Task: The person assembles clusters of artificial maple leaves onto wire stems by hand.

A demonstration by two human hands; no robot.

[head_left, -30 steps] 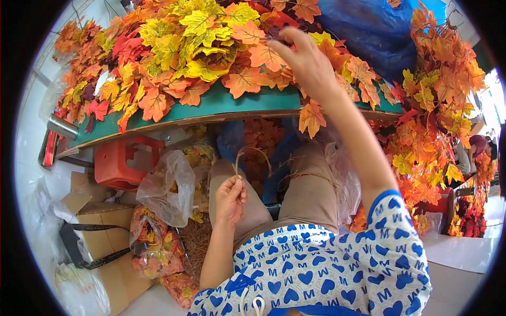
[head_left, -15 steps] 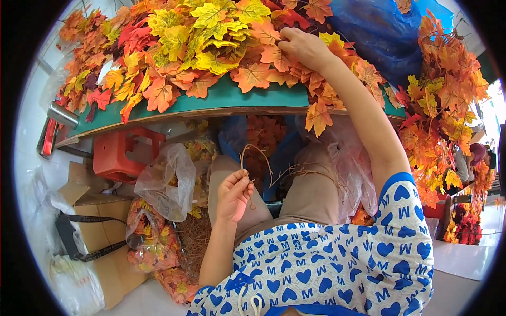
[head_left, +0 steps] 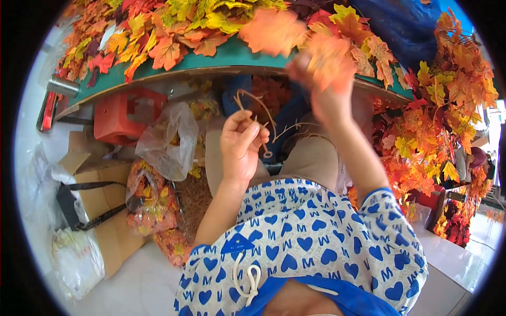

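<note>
My left hand [head_left: 242,150] is closed in a pinch on a thin brown artificial vine stem [head_left: 273,127], held above my lap. The stem loops up over the fingers and trails right across my thigh; its lower end has a small ring. Smeared by motion, my right hand [head_left: 337,100] is in front of the table edge with an orange artificial maple leaf [head_left: 329,60] at its fingers. Another blurred orange leaf [head_left: 271,31] is just left of it; whether the hand holds that too, I cannot tell. Yellow leaves [head_left: 224,20] are heaped behind.
The green tabletop [head_left: 211,62] curves across ahead of me. Under it at left are a red plastic stool [head_left: 116,124], a clear plastic bag [head_left: 171,142] and a cardboard box [head_left: 118,247]. Blue plastic sheeting [head_left: 398,31] and hanging leaf garlands [head_left: 437,105] are at right, with another person [head_left: 469,163] beyond.
My right hand has come back from the leaf pile toward me, bringing an orange maple leaf. My left hand has risen slightly, still pinching the stem. The view has tilted downward.
</note>
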